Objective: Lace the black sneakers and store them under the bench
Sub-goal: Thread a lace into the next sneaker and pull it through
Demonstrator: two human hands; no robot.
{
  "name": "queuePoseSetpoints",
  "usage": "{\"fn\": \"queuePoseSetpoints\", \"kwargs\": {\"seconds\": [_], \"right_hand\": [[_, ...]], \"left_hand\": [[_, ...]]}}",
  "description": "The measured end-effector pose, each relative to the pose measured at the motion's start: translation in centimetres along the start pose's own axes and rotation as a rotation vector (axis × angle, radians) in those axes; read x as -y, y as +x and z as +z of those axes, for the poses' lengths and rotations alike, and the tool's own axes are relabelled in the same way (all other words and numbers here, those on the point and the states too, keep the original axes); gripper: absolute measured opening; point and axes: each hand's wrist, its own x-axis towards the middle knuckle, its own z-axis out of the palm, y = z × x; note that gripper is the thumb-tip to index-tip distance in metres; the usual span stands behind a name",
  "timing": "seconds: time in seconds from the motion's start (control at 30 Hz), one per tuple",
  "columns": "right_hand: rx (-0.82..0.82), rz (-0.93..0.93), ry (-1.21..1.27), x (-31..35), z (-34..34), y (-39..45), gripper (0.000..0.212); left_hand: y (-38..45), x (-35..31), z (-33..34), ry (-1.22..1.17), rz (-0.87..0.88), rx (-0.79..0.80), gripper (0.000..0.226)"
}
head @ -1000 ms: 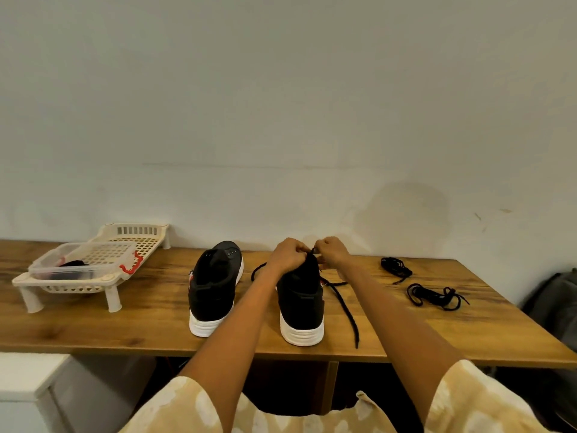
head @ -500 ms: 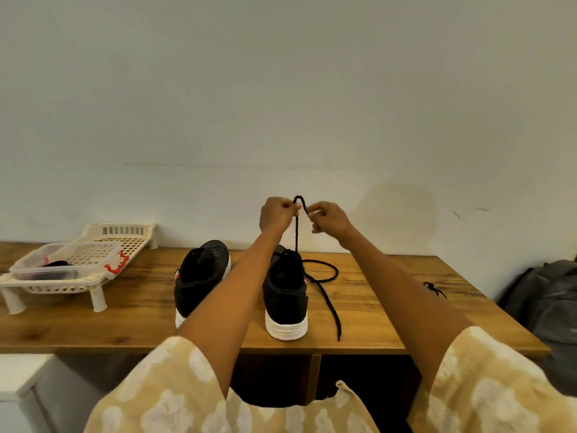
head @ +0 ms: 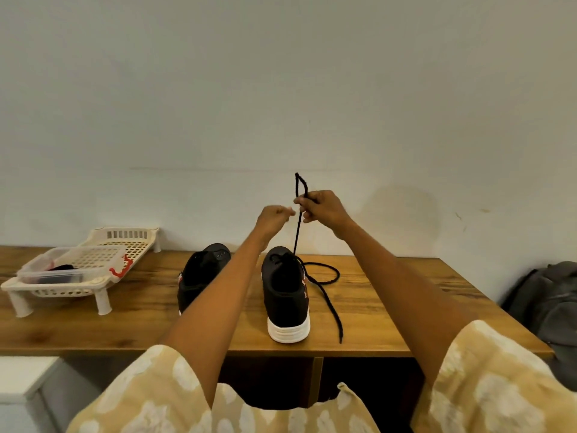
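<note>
A plain pale wall backs a wooden tabletop (head: 390, 310) that runs across the middle of our view. At the far left, near nine o'clock, we see a white slotted plastic rack (head: 93, 276) on short legs, and on it a clear lidded box (head: 62, 270) with something dark inside that we cannot make out. Below it, at about seven o'clock, sits the corner of a white unit (head: 22, 376).

Moving right, the left sneaker (head: 199, 273) stands on the tabletop with its heel toward us, partly hidden by our left forearm. Just beside it, at centre, stands the right sneaker (head: 285, 295), black with a white sole, heel toward us as well.

Above that shoe, toward twelve o'clock from it, we hold both hands raised and close together. The left hand (head: 273, 218) has its fingers curled, thumb and finger tips pressed together next to the lace; whether it actually pinches the strand we cannot tell. The right hand (head: 321, 209) pinches the black shoelace (head: 324, 295), which pokes up above the fingers in a narrow loop and drops taut to the shoe's eyelets. The rest of the lace curls in a loop on the tabletop at the shoe's three o'clock and trails toward the near edge.

At the far right, near four o'clock, a grey backpack (head: 552, 307) leans beside the tabletop. Our yellow patterned sleeves (head: 162, 398) fill the bottom of the view.
</note>
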Motion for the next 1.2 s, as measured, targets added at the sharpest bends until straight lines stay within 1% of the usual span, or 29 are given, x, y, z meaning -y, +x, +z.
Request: {"fn": "queuePoseSetpoints", "kwargs": {"seconds": [0.03,0.1,0.13,0.23,0.3,0.33,0.37,0.43,0.47,0.5,0.57,0.6,0.67,0.73,0.77,0.83,0.93,1.03,1.1,1.17,1.2], "right_hand": [[-0.009,0.019,0.031,-0.2,0.2,-0.1,0.021],[-0.042,0.07,0.086,-0.9,0.7,-0.3,0.021],[-0.057,0.102,0.107,-1.2,0.9,-0.4,0.022],[-0.06,0.214,0.135,-2.0,1.2,-0.7,0.021],[-0.054,0.309,0.116,-3.0,1.2,-0.9,0.018],[-0.044,0.361,0.071,-3.6,1.3,-1.0,0.014],[-0.02,0.418,-0.003,-4.1,1.5,-1.3,0.009],[0.083,0.512,-0.185,-5.3,1.9,-1.9,0.001],[0.134,0.546,-0.25,-5.6,2.1,-2.2,0.007],[0.172,0.572,-0.285,-5.6,2.2,-2.6,0.014],[0.205,0.547,-0.351,-5.7,2.2,-2.9,0.022],[0.203,0.517,-0.38,-5.5,2.1,-2.8,0.021],[0.162,0.44,-0.292,-5.1,2.2,-2.6,0.013],[0.149,0.347,-0.219,-4.6,2.7,-2.7,0.017],[0.173,0.294,-0.253,-4.3,3.2,-2.8,0.018],[0.239,0.181,-0.372,-4.4,4.3,-3.1,0.017],[0.22,0.061,-0.515,-5.0,6.1,-3.5,0.018],[0.215,0.031,-0.544,-5.2,7.3,-3.8,0.018],[0.22,0.021,-0.545,-5.3,7.8,-3.9,0.017],[0.181,0.025,-0.526,-5.3,8.2,-3.9,0.014],[0.159,0.036,-0.513,-5.4,8.3,-4.0,0.013]], "left_hand": [[-0.3,1.1,0.1,0.102,-0.034,0.075,0.029],[-0.8,3.0,0.4,0.299,-0.1,0.227,0.032],[-1.1,3.7,0.5,0.356,-0.119,0.267,0.035],[-1.7,4.7,0.4,0.381,-0.166,0.32,0.047],[-1.6,4.9,0.1,0.452,-0.191,0.43,0.055],[-1.7,5.0,0.0,0.493,-0.177,0.447,0.053],[-1.7,5.2,0.0,0.517,-0.158,0.412,0.045],[-1.7,5.8,-0.2,0.487,-0.129,0.262,0.018],[-1.6,6.1,-0.4,0.437,-0.137,0.194,0.011],[-1.6,6.5,-0.6,0.369,-0.169,0.144,0.01],[-1.4,7.3,-1.2,0.188,-0.281,0.101,0.016],[-1.5,7.5,-1.6,0.081,-0.338,0.095,0.018],[-1.8,7.7,-2.5,-0.121,-0.427,0.116,0.022],[-2.1,8.0,-3.1,-0.273,-0.491,0.157,0.027],[-2.2,8.1,-3.4,-0.328,-0.517,0.176,0.029],[-2.2,8.2,-3.6,-0.397,-0.556,0.21,0.03],[-2.3,8.3,-3.8,-0.46,-0.582,0.234,0.024],[-2.5,8.6,-3.7,-0.54,-0.589,0.258,0.015],[-2.4,9.1,-3.7,-0.558,-0.572,0.26,0.02],[-2.1,9.5,-3.6,-0.563,-0.567,0.253,0.028],[-2.0,9.6,-3.6,-0.567,-0.566,0.256,0.027]]}}
